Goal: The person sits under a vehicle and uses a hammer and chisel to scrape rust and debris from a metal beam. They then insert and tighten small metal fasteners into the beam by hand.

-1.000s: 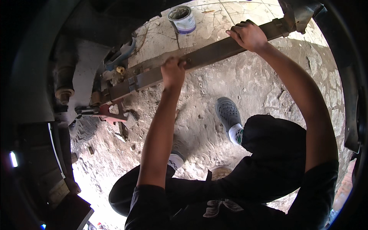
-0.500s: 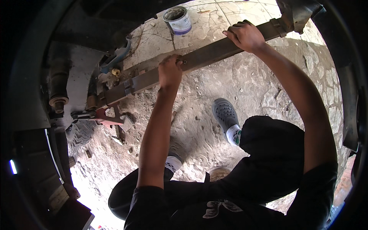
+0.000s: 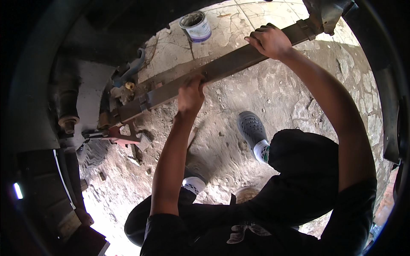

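Observation:
A long dark, flat metal bar [image 3: 230, 59] with band clamps runs diagonally from lower left to upper right, its ends at vehicle parts. My right hand [image 3: 269, 42] is closed over its upper right half, fingers wrapped on the top edge. My left hand [image 3: 191, 94] grips the bar left of centre, fingertips partly hidden. Near the bar's left end sit a bushing-like cylinder [image 3: 68, 119], a red metal support [image 3: 124, 138] and a small brass-coloured fitting [image 3: 130, 85].
A white and purple can [image 3: 195, 30] stands on cracked tiles beyond the bar. Dark vehicle bodywork [image 3: 30, 106] surrounds me overhead and at the sides. Below are rough dusty ground [image 3: 222, 166], my shoes, a tyre [image 3: 94, 153] at left and a blue-grey part [image 3: 128, 68].
The whole view has shifted slightly. My left hand has dropped a little toward the bar's lower edge; my right hand keeps its place on the bar.

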The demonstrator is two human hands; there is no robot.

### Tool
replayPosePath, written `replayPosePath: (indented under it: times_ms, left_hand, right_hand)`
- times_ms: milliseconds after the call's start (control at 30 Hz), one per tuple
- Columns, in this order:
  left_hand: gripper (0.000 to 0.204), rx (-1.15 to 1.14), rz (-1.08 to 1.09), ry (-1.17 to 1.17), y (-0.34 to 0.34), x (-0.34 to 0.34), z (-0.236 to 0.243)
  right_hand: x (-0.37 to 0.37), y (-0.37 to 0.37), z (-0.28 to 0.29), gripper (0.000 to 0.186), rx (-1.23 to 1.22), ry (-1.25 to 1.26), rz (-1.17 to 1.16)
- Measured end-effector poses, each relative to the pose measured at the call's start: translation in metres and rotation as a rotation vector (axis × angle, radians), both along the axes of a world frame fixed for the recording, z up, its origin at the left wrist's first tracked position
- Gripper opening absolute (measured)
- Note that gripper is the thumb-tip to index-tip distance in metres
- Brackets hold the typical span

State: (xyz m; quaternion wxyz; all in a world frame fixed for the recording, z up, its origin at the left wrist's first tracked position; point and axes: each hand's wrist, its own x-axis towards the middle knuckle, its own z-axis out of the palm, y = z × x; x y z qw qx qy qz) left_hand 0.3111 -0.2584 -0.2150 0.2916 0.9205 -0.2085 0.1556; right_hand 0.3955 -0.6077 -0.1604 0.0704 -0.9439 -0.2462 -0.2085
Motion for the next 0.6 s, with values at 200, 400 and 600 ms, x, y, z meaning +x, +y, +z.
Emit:
replayPosePath:
  times_ms: [200, 400, 600]
  left_hand:
    - [0.016, -0.032, -0.138, -0.114, -0.005, 0.014, -0.001]
    - [0.013, 0.051, -0.274, -0.170, -0.012, 0.021, 0.001]
    - [0.011, -0.045, -0.129, -0.183, -0.030, 0.029, -0.007]
  right_hand:
    - [-0.003, 0.009, 0.003, 0.051, -0.021, 0.047, -0.010]
    - [-0.005, 0.003, 0.000, 0.051, -0.030, 0.061, -0.023]
    - [-0.001, 0.008, -0.001, 0.040, -0.083, 0.061, -0.022]
